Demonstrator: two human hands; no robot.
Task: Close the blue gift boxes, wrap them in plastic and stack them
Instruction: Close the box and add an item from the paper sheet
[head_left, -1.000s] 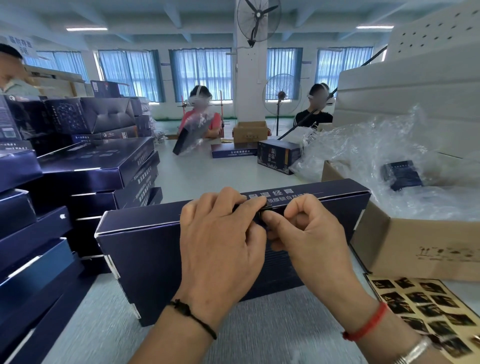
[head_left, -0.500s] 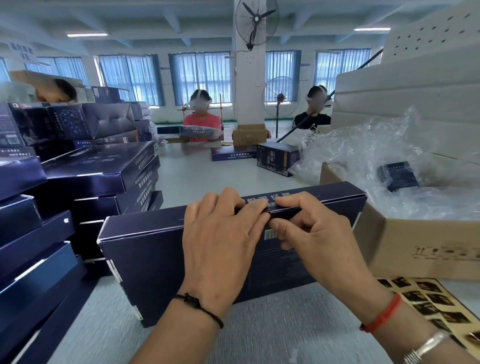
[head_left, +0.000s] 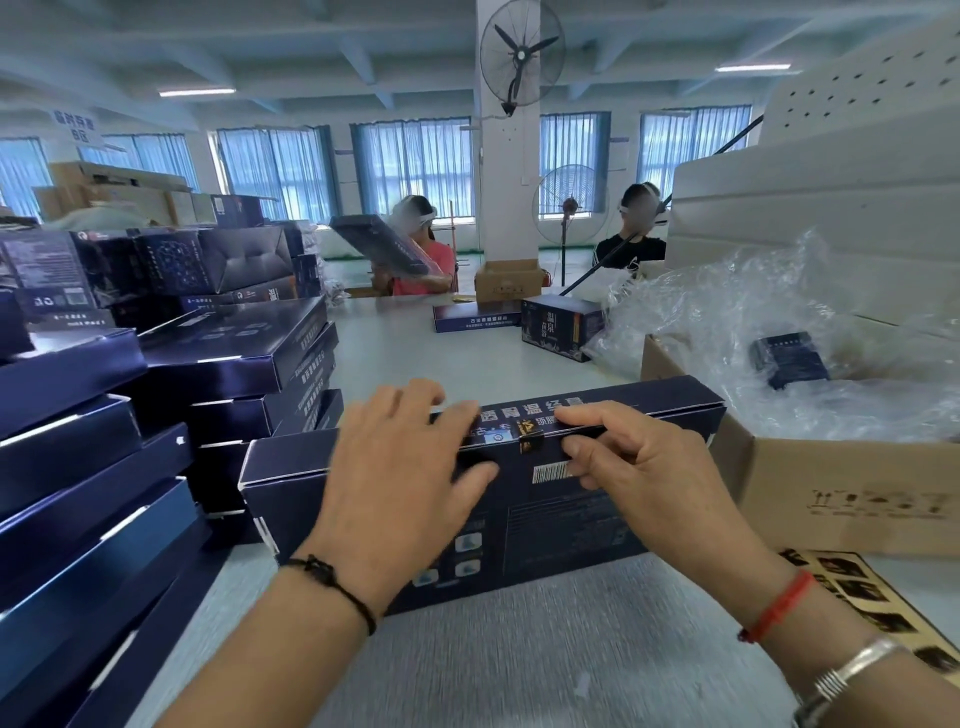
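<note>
Head view: one long dark-blue cardboard gift box (head_left: 519, 493), standing on edge on the grey table (head_left: 519, 665), between the stacked blue boxes (head_left: 156, 415) and a brown carton of clear plastic wrap (head_left: 852, 483). Left hand (head_left: 400, 483) lies spread, fingers pressing the top edge; right hand (head_left: 639, 467) pinches the closing flap beside the small gold seal sticker (head_left: 531, 445). Best practice, judged: keep the flap flush while rubbing the sticker down evenly across the seam.

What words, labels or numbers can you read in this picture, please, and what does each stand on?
"透骨温经膏", partly hidden by fingers: top edge of the blue gift box under both hands.
Barcode on its front: digits too small to read.
"温泉": small dark box far along the table; its finer print is blurred.
White lettering on the flat box beside it: blurred.
Hanging sign, stacked boxes, carton print: unreadable.
</note>
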